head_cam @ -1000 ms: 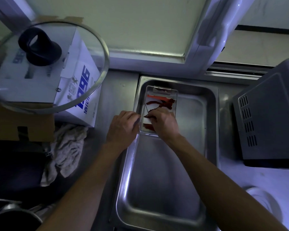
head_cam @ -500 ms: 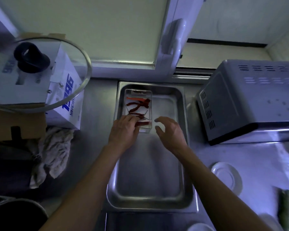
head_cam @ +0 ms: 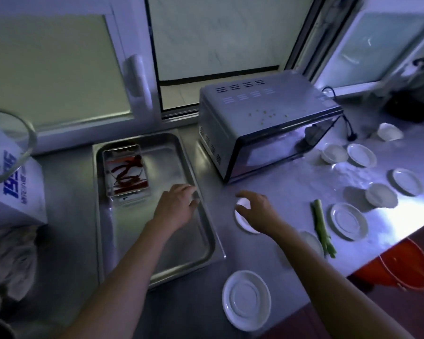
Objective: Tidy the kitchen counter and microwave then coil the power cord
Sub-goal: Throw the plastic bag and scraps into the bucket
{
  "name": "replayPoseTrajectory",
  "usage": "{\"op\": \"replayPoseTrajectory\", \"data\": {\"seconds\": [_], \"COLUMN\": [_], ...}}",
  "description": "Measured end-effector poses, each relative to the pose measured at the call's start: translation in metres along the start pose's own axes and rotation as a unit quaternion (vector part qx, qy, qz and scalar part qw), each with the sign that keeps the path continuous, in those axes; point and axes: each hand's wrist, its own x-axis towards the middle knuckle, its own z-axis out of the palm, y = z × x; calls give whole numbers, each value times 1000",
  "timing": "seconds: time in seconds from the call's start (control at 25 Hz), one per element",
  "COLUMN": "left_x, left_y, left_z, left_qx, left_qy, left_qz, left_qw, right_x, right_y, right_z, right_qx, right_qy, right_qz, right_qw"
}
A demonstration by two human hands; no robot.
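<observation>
A clear container of red chillies (head_cam: 125, 171) lies at the far left of a steel tray (head_cam: 207, 250). My left hand (head_cam: 175, 206) hovers open over the tray's right rim, holding nothing. Just right of the tray, my right hand (head_cam: 257, 207) spreads open over a small white saucer (head_cam: 242, 220); I cannot tell if it touches. The silver microwave (head_cam: 264, 123) stands behind, and its black power cord (head_cam: 347, 123) trails down its right side. Several white saucers and small bowls are scattered on the counter, among them a saucer (head_cam: 246, 299) at the front and another (head_cam: 349, 221) farther right.
A green vegetable stalk (head_cam: 322, 227) lies on the counter between saucers. A white printed box (head_cam: 12, 192) with a glass lid (head_cam: 8, 145) on top stands at left, crumpled cloth (head_cam: 8, 263) below it. An orange bucket (head_cam: 399, 267) sits below the counter edge at right.
Both hands left the chilli container and shifted right: the left to the tray's right rim, the right onto the counter over a saucer. My view swung right, showing the microwave and dishes.
</observation>
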Motion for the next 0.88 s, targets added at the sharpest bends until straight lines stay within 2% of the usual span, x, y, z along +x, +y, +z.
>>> {"op": "replayPoseTrajectory", "data": {"seconds": [0.4,0.72,0.88], "left_x": [-33,-41,-46], "left_y": [204,394,470], "left_z": [57,117,145], "left_qx": [19,53,58], "left_qy": [-40,-82,-104], "left_qz": [102,217,286], "left_qw": [994,971,951], "right_x": [-151,-276,-319], "right_y": [158,283,327], "right_z": [-81,-160,-186], "right_qx": [134,159,122], "right_qy": [54,156,206], "right_qz": [67,132,153], "right_qw": [987,966,959]}}
